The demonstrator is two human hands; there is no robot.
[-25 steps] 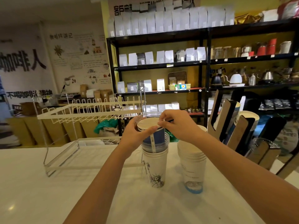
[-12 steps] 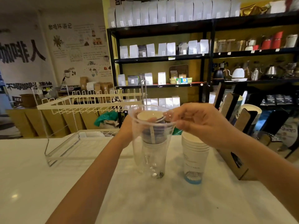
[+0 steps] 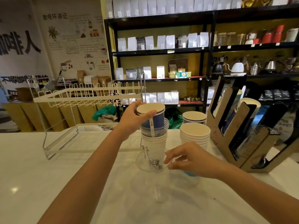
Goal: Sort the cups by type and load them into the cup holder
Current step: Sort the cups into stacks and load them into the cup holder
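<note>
Left hand (image 3: 132,119) atop blue cup (image 3: 156,121)

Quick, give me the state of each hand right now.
Left hand: closed on the blue paper cup at the top of the mixed stack.
Right hand: pinching the rim of a clear plastic cup.

This is a coffee shop. Black shelves (image 3: 161,51) behind the white counter (image 3: 48,183) carry rows of white coffee bags (image 3: 161,42), with price tags on the shelf edges. Kettles (image 3: 237,68) and pots stand on the right. A wall poster (image 3: 72,42) shows coffee drawings, and a cup holder (image 3: 242,126) with paper cups (image 3: 195,133) stands on the counter.
</note>
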